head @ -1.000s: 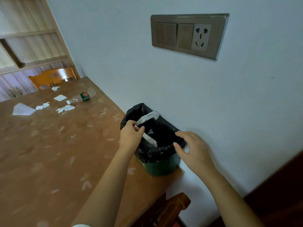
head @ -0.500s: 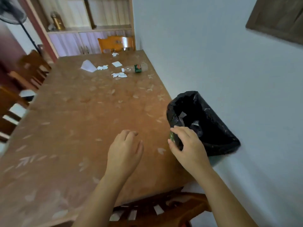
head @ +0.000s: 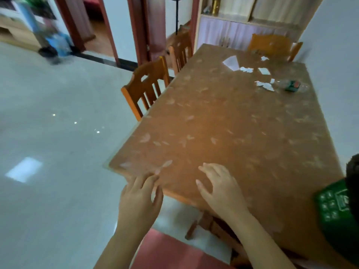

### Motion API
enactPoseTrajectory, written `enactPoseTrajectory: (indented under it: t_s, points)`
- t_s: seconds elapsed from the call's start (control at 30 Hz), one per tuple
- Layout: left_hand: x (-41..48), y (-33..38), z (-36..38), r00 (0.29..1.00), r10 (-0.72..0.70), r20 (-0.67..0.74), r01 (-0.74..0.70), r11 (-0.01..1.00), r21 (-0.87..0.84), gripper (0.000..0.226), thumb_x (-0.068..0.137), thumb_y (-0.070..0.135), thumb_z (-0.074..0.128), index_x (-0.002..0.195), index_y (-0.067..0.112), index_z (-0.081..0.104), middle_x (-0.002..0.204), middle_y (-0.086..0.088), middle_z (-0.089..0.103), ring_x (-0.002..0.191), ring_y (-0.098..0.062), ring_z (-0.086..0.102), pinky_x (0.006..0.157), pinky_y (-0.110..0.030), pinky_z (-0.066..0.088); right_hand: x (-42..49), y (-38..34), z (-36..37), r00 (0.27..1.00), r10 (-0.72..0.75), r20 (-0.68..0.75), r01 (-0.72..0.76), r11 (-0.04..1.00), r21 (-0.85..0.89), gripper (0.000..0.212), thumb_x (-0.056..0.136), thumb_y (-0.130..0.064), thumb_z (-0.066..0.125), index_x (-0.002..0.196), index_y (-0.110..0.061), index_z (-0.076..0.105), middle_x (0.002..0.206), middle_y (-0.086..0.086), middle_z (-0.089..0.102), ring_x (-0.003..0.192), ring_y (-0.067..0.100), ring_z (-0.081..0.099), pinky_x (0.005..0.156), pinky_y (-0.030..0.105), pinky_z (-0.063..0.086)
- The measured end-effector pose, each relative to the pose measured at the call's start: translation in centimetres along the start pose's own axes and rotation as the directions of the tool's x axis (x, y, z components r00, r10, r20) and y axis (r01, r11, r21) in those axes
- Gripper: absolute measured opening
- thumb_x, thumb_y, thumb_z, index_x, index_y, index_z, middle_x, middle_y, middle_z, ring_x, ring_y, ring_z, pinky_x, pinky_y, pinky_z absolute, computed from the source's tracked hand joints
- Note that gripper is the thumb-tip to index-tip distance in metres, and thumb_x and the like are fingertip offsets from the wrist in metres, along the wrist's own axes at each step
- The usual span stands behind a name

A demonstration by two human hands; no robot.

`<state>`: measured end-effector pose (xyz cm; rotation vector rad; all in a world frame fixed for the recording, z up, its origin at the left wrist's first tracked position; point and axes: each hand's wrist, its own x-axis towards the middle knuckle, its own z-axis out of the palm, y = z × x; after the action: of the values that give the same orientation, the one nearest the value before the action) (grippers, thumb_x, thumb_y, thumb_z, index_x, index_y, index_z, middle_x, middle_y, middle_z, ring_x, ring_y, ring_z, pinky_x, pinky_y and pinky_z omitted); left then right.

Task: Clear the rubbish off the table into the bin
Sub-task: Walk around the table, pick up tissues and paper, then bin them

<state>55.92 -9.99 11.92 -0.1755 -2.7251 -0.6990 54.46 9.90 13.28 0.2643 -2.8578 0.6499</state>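
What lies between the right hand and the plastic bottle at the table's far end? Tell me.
In the head view, only bare tabletop lies between the right hand and the plastic bottle; the paper scraps sit beside the bottle.

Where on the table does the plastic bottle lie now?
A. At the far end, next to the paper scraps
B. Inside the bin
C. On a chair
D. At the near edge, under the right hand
A: the bottle lies on its side at the far end of the table, just right of the white paper scraps.

The brown table bears paper scraps, a bottle and the green bin.
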Motion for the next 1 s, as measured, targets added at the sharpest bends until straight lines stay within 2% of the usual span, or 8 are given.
enactPoseTrajectory:
  t_s: [0.23,0.37,0.4,0.5,0.6,0.73,0.87,1.0]
  points:
    - [-3.5,-15.9,-8.0,0.977,-0.203,-0.063,0.208,0.974,0.091,0.033,0.081,0.026,0.044,0.089,0.005,0.068,0.091,-0.009,0.068,0.077,-0.031,0.062,0.065,-0.038,0.051,3.6,-15.0,10.2,0.984,-0.130,0.125,0.119,0.988,0.095,0.039,0.074,-0.036,0.043,0.100,-0.014,0.064,0.101,0.006,0.067,0.095,0.029,0.060,0.079,0.041,0.051]
    - [-5.3,-22.3,-11.9,0.938,-0.328,-0.108,0.341,0.931,0.130,0.035,0.081,0.028,0.042,0.090,0.005,0.068,0.092,-0.009,0.068,0.081,-0.032,0.062,0.068,-0.039,0.050,4.9,-22.0,14.5,0.954,-0.220,0.205,0.205,0.974,0.093,0.040,0.075,-0.037,0.042,0.098,-0.012,0.064,0.101,0.008,0.067,0.096,0.028,0.061,0.086,0.030,0.034]
    - [-5.6,-23.6,-12.5,0.926,-0.358,-0.120,0.372,0.919,0.128,0.035,0.081,0.028,0.042,0.090,0.006,0.067,0.092,-0.009,0.068,0.081,-0.032,0.063,0.069,-0.039,0.050,5.5,-23.4,15.3,0.947,-0.244,0.209,0.227,0.969,0.102,0.039,0.075,-0.037,0.043,0.096,-0.012,0.065,0.099,0.008,0.068,0.094,0.028,0.062,0.085,0.028,0.034]
    - [-5.8,-27.0,-13.3,0.896,-0.422,-0.139,0.438,0.891,0.118,0.034,0.080,0.028,0.043,0.090,0.005,0.067,0.091,-0.009,0.068,0.081,-0.032,0.063,0.070,-0.039,0.050,7.4,-26.6,17.4,0.933,-0.285,0.220,0.262,0.956,0.129,0.032,0.077,-0.034,0.050,0.096,-0.012,0.064,0.097,0.007,0.068,0.091,0.027,0.061,0.078,0.031,0.047]
    - [-4.7,-29.9,-13.5,0.875,-0.461,-0.147,0.478,0.871,0.110,0.033,0.080,0.027,0.043,0.089,0.005,0.066,0.091,-0.009,0.068,0.079,-0.032,0.063,0.069,-0.039,0.049,9.9,-28.5,19.8,0.915,-0.322,0.243,0.291,0.944,0.157,0.027,0.074,-0.026,0.058,0.095,-0.010,0.064,0.095,0.008,0.068,0.088,0.030,0.062,0.076,0.038,0.050]
    - [-0.9,-33.6,-13.2,0.879,-0.458,-0.130,0.473,0.872,0.123,0.032,0.081,0.027,0.043,0.088,0.006,0.066,0.090,-0.008,0.068,0.077,-0.032,0.063,0.068,-0.039,0.049,15.4,-28.8,23.4,0.908,-0.308,0.283,0.260,0.946,0.194,0.031,0.077,-0.030,0.054,0.099,-0.010,0.062,0.099,0.010,0.066,0.088,0.031,0.061,0.078,0.040,0.052]
    - [6.0,-38.3,-12.9,0.915,-0.389,-0.107,0.403,0.893,0.203,0.031,0.080,0.025,0.043,0.086,0.006,0.067,0.088,-0.008,0.068,0.077,-0.031,0.063,0.067,-0.038,0.049,22.8,-29.0,26.8,0.948,-0.233,0.216,0.194,0.963,0.187,0.027,0.077,-0.017,0.066,0.101,-0.005,0.062,0.101,0.015,0.065,0.094,0.035,0.058,0.082,0.041,0.048]
    - [16.0,-42.2,-12.7,0.958,-0.283,-0.043,0.283,0.915,0.288,0.031,0.078,0.024,0.042,0.084,0.007,0.067,0.087,-0.008,0.068,0.076,-0.031,0.064,0.066,-0.037,0.049,30.9,-30.7,28.8,0.961,-0.225,0.159,0.190,0.960,0.206,0.033,0.078,-0.027,0.056,0.104,-0.007,0.062,0.105,0.012,0.064,0.099,0.031,0.057,0.085,0.040,0.045]
